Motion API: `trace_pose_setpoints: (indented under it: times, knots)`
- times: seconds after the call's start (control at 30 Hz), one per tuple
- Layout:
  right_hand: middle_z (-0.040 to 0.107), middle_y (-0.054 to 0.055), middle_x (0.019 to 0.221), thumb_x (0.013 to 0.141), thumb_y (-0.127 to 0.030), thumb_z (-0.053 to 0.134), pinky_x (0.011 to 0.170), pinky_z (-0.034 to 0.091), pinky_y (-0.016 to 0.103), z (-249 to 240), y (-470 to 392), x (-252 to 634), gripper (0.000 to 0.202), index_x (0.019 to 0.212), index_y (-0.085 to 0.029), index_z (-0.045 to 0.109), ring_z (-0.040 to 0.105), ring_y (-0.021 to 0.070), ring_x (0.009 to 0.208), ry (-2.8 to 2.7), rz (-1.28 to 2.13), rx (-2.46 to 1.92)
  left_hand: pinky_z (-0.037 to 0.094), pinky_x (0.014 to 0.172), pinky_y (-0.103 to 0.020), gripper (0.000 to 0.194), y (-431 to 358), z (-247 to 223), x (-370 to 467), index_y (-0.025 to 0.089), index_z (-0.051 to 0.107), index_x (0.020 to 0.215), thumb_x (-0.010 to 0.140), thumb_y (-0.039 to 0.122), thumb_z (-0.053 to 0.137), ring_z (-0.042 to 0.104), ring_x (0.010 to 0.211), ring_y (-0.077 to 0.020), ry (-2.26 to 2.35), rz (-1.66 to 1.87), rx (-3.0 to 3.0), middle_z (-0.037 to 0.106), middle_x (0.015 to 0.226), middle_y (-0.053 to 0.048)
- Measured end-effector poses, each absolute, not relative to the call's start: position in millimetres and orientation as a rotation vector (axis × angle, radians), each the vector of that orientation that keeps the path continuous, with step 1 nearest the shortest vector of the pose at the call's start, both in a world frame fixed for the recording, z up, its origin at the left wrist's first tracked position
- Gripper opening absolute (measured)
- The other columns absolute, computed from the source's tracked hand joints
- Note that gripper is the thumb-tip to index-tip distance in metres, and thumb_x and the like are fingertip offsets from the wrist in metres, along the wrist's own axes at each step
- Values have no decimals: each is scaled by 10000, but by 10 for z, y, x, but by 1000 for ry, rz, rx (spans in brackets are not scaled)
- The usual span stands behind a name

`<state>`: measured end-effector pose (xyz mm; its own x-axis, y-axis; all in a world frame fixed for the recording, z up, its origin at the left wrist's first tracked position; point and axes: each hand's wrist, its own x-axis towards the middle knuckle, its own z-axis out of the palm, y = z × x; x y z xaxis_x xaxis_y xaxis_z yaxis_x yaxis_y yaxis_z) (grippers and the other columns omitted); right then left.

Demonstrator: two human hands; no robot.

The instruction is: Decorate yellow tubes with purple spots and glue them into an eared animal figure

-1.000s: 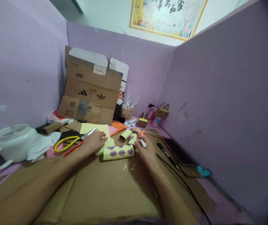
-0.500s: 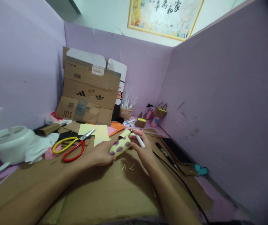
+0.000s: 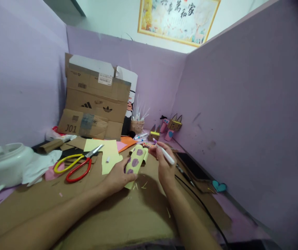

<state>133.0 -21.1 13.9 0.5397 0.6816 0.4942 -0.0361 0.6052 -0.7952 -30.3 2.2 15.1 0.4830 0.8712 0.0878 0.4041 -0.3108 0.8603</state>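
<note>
Purple spots (image 3: 139, 152) look mostly done on the yellow tube (image 3: 136, 170), left hand (image 3: 119, 176) loosely curled round it, right hand (image 3: 166, 170) pinching an uncapped marker (image 3: 168, 156).

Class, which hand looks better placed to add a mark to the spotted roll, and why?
Probably the right hand: it holds the white marker, its purple tip bare, while the left hand grips the spotted roll.

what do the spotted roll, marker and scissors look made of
Spotted roll: matte paper, perhaps over cardboard, judging by its dull, curved surface. Marker: probably smooth plastic, from its even white barrel. Scissors: seemingly metal blades, shiny grey; handles likely plastic, bright yellow and red.
</note>
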Motion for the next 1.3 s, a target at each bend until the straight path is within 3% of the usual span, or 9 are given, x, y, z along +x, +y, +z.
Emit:
trace_pose_setpoints:
  times: [0.1, 0.17, 0.33, 0.63, 1.03, 1.3]
  knots:
    - [652, -16, 591, 815, -436, 596, 537, 485, 288, 151, -266, 1329, 297, 940, -180, 679, 591, 141, 487, -915, 461, -852, 460, 746, -288, 565, 31, 111, -298, 117, 556, 1163, 617, 245, 626, 594, 853, -219, 1062, 736, 1902, 664, 974, -49]
    - [598, -30, 520, 810, -449, 601, 494, 441, 269, 154, -308, 1308, 291, 845, -180, 706, 538, 126, 440, -978, 397, -885, 461, 757, -286, 575, 27, 94, -293, 128, 549, 1181, 619, 228, 618, 595, 859, -214, 1040, 743, 1884, 665, 985, -43]
    - [560, -38, 489, 850, -381, 568, 542, 430, 271, 149, -348, 1271, 259, 719, -195, 692, 524, 127, 469, -1061, 245, -930, 458, 794, -299, 577, 18, 98, -291, 127, 546, 1187, 624, 234, 615, 588, 911, -227, 1033, 745, 1887, 656, 1046, -56]
    - [614, -10, 564, 863, -362, 557, 646, 464, 302, 123, -324, 1283, 240, 747, -205, 697, 583, 165, 589, -1120, 279, -970, 455, 743, -292, 484, 13, 88, -292, 151, 575, 1112, 637, 239, 609, 585, 852, -221, 1055, 741, 1910, 659, 956, -30]
    - [608, -10, 551, 877, -338, 549, 604, 466, 285, 77, -276, 1325, 279, 704, -170, 689, 585, 148, 550, -1146, 234, -968, 446, 792, -309, 578, 9, 106, -292, 116, 540, 1184, 631, 267, 617, 571, 920, -243, 1043, 757, 1883, 640, 1051, -74]
    - [605, -12, 534, 873, -343, 554, 573, 472, 274, 68, -273, 1320, 266, 729, -164, 689, 581, 142, 517, -1166, 259, -964, 441, 744, -296, 523, -5, 106, -298, 117, 559, 1129, 631, 265, 619, 568, 853, -226, 1032, 755, 1872, 638, 983, -59]
